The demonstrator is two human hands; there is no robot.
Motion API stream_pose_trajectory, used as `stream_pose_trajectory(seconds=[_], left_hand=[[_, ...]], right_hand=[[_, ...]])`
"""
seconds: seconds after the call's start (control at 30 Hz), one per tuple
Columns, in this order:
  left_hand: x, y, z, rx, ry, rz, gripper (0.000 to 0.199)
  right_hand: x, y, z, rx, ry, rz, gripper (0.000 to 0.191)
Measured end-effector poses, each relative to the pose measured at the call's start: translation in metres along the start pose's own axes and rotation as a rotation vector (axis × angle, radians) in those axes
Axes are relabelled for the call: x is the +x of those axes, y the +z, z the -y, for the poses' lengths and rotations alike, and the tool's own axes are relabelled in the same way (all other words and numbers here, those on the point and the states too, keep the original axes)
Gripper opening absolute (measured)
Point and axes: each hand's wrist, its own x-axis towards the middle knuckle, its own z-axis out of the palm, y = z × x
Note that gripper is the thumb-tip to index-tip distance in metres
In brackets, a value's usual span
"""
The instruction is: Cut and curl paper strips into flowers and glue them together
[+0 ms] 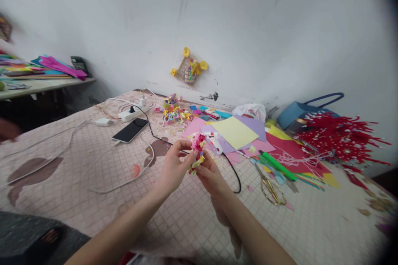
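Note:
Just above the middle of the table, my left hand (176, 165) and my right hand (212, 174) meet around a small bunch of paper flowers (197, 145). Pink, red and pale yellow petals show between the fingers. My left hand pinches the bunch from the left, while the right hand's fingers close on its lower side. The parts under the fingertips are hidden. Right behind the bunch lies a white glue gun (217, 145) with a black cord. Coloured paper sheets (234, 132) are spread beyond it.
Gold-handled scissors (272, 190) and a green utility knife (278, 165) lie at right, near red pipe-cleaner stems (338, 138). At left are a phone (130, 130), a power strip (133, 113) and loose white cables. Small paper flowers (175, 114) are heaped behind. Another person's hand (8, 129) shows at the left edge.

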Motion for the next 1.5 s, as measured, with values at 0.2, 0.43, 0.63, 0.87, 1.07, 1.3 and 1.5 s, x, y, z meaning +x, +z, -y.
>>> stream_pose_trajectory(seconds=[0.2, 0.43, 0.63, 0.87, 1.07, 1.3, 1.5], left_hand=[[0.001, 0.002, 0.000, -0.015, -0.017, -0.004, 0.014], [0.003, 0.002, 0.002, -0.040, -0.046, 0.013, 0.012], [0.004, 0.002, 0.003, -0.028, -0.059, 0.023, 0.012], [0.005, 0.001, 0.004, -0.099, -0.107, 0.076, 0.021], [0.005, 0.000, 0.005, -0.157, -0.119, 0.105, 0.020], [0.005, -0.003, 0.009, -0.159, -0.122, 0.094, 0.021], [0.013, -0.021, 0.013, -0.180, -0.164, 0.100, 0.024]], right_hand=[[-0.001, -0.001, 0.000, -0.005, 0.030, -0.010, 0.047], [-0.002, -0.002, -0.001, -0.001, 0.035, -0.012, 0.044], [-0.002, -0.003, -0.003, 0.010, 0.024, 0.001, 0.044], [-0.002, -0.002, -0.002, -0.023, 0.012, 0.022, 0.045], [-0.001, -0.004, -0.005, -0.049, 0.009, 0.005, 0.046], [-0.002, -0.006, -0.008, -0.084, 0.022, 0.024, 0.048], [-0.005, -0.015, -0.001, -0.512, -0.003, 0.042, 0.038]])
